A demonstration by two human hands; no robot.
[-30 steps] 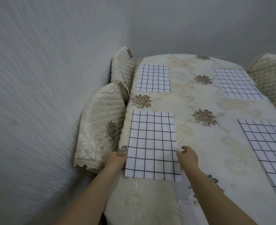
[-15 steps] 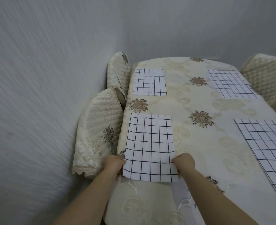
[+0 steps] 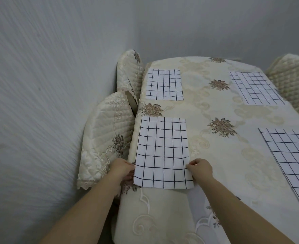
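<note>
Head view looks down at a table [image 3: 250,155] with a cream flower cover. The near mat [image 3: 161,152], white with black squares, lies flat by the table's left edge, close to the person. The left hand [image 3: 122,169] pinches its left side, low down. The right hand [image 3: 200,168] pinches its right side with curled fingers. The far left mat [image 3: 163,84], far right mat [image 3: 256,88] and near right mat [image 3: 293,159] lie well apart. A padded chair [image 3: 106,136] stands just beside the left hand.

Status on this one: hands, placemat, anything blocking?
Left hand and right hand each pinch a side edge of the white black-gridded cloth placemat. Placemat flat on cream floral tablecloth. Three similar placemats lie apart.
</note>
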